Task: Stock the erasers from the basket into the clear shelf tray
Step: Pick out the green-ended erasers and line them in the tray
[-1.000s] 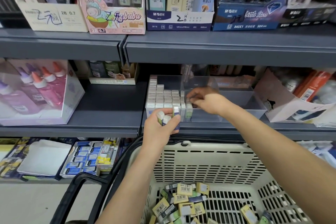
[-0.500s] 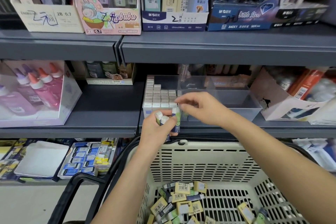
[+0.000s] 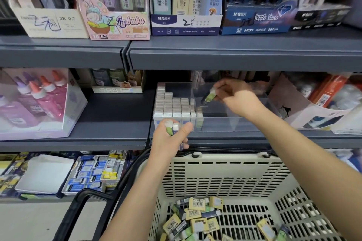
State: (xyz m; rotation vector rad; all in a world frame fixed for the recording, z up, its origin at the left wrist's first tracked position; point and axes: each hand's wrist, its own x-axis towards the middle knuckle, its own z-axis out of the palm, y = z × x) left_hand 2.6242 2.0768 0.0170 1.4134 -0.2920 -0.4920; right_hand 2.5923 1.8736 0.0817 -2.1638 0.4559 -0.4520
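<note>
Stationery aisle: grey shelf (image 3: 109,115) carries the clear tray (image 3: 225,123), its left part packed with upright erasers (image 3: 172,107). In front, left hand (image 3: 170,136) clamps a few spares (image 3: 173,125), likely as feed stock. Farther right, right hand (image 3: 237,96) pinches one green eraser (image 3: 209,97) above the tray's bare part. More lie loose in the basket (image 3: 225,178) below.

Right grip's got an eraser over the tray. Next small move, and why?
Probably lower the right grip and stand its green-sleeved eraser next to the last upright eraser in the front row. It is pinched above the clear tray, the standing rows fill only the tray's left part, and the left grip holds spare erasers.
</note>
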